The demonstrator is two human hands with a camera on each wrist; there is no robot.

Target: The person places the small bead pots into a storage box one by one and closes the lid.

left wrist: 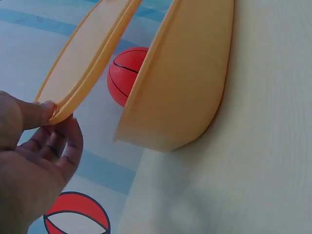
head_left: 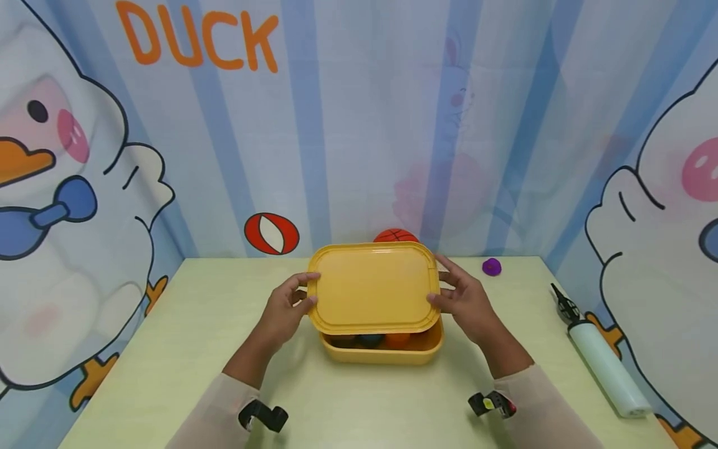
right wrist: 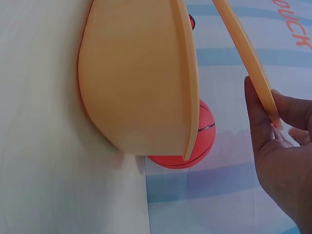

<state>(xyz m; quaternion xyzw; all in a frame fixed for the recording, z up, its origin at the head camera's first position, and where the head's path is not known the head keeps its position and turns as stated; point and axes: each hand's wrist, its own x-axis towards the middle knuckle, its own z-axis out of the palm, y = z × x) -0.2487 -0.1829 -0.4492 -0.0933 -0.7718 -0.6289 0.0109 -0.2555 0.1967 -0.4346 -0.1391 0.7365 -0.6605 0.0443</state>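
Both hands hold a yellow rectangular lid (head_left: pixel 373 287) above a matching yellow plastic box (head_left: pixel 381 356). My left hand (head_left: pixel 286 310) pinches the lid's left edge between thumb and fingers. On the opposite edge, my right hand (head_left: pixel 464 302) pinches it the same way. In both wrist views a gap shows between the lid and the box rim. Under the lid's front edge, a dark blue round thing (head_left: pixel 370 340) and an orange one (head_left: pixel 397 340) are partly seen inside the box. The rest of the contents is hidden by the lid.
Behind the box is a red basketball (head_left: pixel 396 235), mostly hidden in the head view. A small purple object (head_left: pixel 491 267) lies at the table's back right. Along the right edge lies a pale green hand pump (head_left: pixel 608 368) with a black nozzle. A printed curtain (head_left: pixel 359 125) hangs behind.
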